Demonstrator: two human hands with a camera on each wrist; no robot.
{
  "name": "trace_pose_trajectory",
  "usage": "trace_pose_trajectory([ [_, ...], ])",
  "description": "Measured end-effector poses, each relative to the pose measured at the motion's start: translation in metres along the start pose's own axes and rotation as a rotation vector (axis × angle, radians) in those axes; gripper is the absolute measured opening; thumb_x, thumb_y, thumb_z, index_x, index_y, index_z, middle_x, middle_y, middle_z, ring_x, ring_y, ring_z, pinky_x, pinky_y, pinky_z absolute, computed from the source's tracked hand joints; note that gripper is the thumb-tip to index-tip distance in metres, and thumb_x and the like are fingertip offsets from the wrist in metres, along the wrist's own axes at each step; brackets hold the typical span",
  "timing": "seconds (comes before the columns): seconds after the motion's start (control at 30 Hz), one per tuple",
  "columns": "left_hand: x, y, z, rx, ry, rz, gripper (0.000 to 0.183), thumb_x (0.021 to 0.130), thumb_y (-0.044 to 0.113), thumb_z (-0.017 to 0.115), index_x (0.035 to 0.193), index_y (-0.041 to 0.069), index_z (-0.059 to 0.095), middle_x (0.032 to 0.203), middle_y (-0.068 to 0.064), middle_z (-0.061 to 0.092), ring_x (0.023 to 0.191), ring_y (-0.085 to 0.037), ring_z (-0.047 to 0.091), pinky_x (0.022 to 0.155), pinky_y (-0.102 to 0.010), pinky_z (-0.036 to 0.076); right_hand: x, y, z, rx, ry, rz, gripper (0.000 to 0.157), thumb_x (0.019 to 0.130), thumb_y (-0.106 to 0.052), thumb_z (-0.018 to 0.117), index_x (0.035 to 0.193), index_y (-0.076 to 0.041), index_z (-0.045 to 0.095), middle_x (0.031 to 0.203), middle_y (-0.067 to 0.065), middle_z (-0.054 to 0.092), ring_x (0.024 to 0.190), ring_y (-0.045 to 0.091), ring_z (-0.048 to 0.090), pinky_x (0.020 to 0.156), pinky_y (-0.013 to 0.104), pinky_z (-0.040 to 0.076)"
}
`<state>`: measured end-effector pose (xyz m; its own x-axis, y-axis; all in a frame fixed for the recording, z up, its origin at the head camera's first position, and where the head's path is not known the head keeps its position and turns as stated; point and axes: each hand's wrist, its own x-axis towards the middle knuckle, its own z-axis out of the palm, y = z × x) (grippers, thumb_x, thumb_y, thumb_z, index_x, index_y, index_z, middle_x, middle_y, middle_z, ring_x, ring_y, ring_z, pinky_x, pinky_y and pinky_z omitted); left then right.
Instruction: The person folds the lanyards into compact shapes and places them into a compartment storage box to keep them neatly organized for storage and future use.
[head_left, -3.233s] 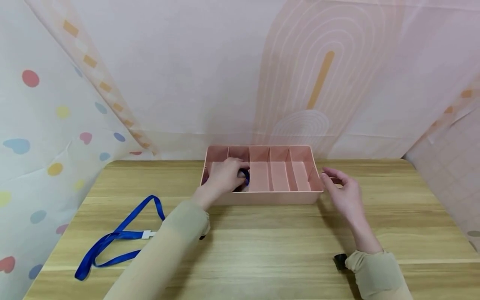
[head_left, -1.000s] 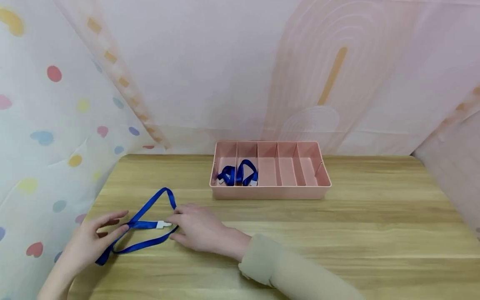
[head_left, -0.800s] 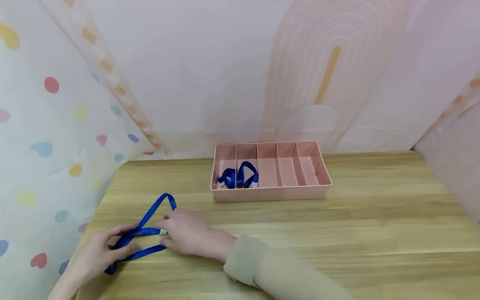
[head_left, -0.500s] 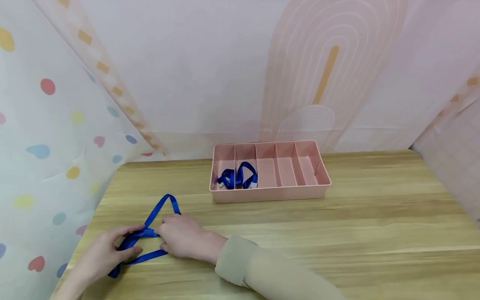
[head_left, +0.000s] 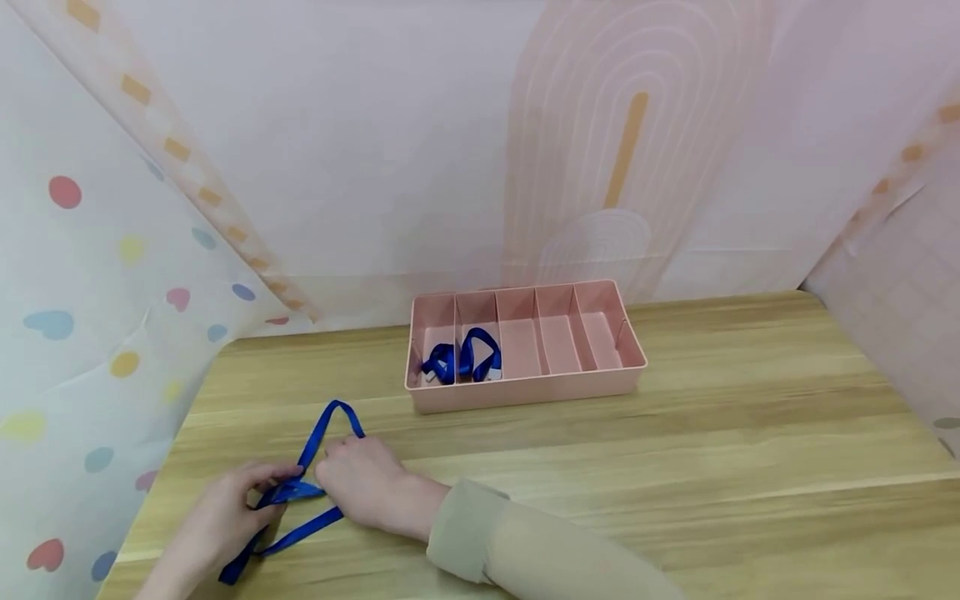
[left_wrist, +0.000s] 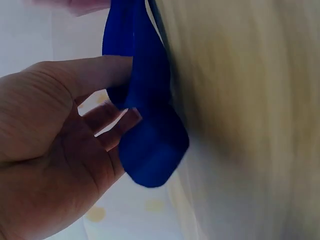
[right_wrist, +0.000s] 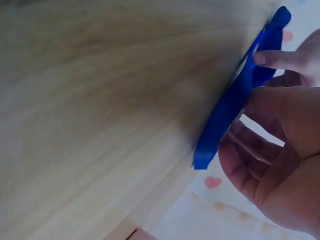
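Note:
A blue lanyard (head_left: 302,532) lies in a loose loop at the left of the wooden table. My left hand (head_left: 228,512) pinches its crossed straps between thumb and fingers; in the left wrist view the thumb presses the blue strap (left_wrist: 155,150). On the loop's right side my right hand (head_left: 367,483) grips the lanyard, covering its white clip. The right wrist view has thumb and fingertips on the strap (right_wrist: 222,117). Behind them stands a pink divided tray (head_left: 528,393), with one coiled lanyard (head_left: 444,364) in its leftmost compartment and another lanyard (head_left: 467,358) in the second.
The wooden table (head_left: 720,417) reaches out to the right of the tray. A patterned cloth backdrop (head_left: 375,167) rises behind the table, and a dotted cloth (head_left: 82,267) hangs along its left side.
My left hand has left the tray's second compartment, where a lanyard now lies. Both hands have come to the loose lanyard; the left has closed on its straps, the right over its clip.

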<state>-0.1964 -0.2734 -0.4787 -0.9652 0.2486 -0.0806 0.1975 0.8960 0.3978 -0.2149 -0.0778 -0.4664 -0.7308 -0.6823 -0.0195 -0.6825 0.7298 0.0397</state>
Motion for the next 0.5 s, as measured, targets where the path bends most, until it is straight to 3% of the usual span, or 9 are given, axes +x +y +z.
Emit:
trace_pose_trajectory([
  [0.17,0.0,0.011,0.005,0.005,0.007,0.015,0.033,0.073,0.007,0.078,0.104,0.019,0.072,0.101,-0.001,0.072,0.087,-0.014,0.067,0.068,-0.025,0.052,-0.011,0.01,-0.013,0.041,0.023,0.001,0.024,0.091,-0.021,0.063,0.111,-0.035,0.065,0.109,-0.016,0.065,0.1,0.004,0.062,0.08,0.019,0.054],
  [0.3,0.004,0.022,0.008,-0.01,-0.029,0.012,0.025,0.076,0.012,0.077,0.101,0.017,0.072,0.102,-0.003,0.073,0.094,-0.023,0.068,0.074,-0.034,0.054,-0.028,0.025,-0.019,0.04,0.036,0.001,0.026,0.089,-0.018,0.064,0.11,-0.033,0.066,0.106,-0.014,0.066,0.098,0.003,0.062,0.082,0.017,0.052],
  [0.43,0.008,0.038,0.012,-0.037,-0.053,0.016,0.019,0.079,0.017,0.076,0.096,0.024,0.072,0.098,0.003,0.074,0.092,-0.017,0.068,0.075,-0.035,0.054,-0.049,0.047,-0.017,0.097,0.07,0.029,0.018,0.089,-0.018,0.063,0.1,-0.031,0.07,0.093,-0.014,0.066,0.084,0.002,0.06,0.069,0.017,0.049],
  [0.5,0.01,0.048,0.013,-0.07,-0.069,0.026,0.014,0.081,0.019,0.074,0.092,0.028,0.071,0.091,0.008,0.072,0.084,-0.008,0.065,0.071,-0.027,0.052,-0.061,0.061,-0.015,0.138,0.099,0.051,0.014,0.09,-0.02,0.062,0.095,-0.029,0.071,0.09,-0.013,0.066,0.081,0.004,0.06,0.067,0.018,0.048],
])
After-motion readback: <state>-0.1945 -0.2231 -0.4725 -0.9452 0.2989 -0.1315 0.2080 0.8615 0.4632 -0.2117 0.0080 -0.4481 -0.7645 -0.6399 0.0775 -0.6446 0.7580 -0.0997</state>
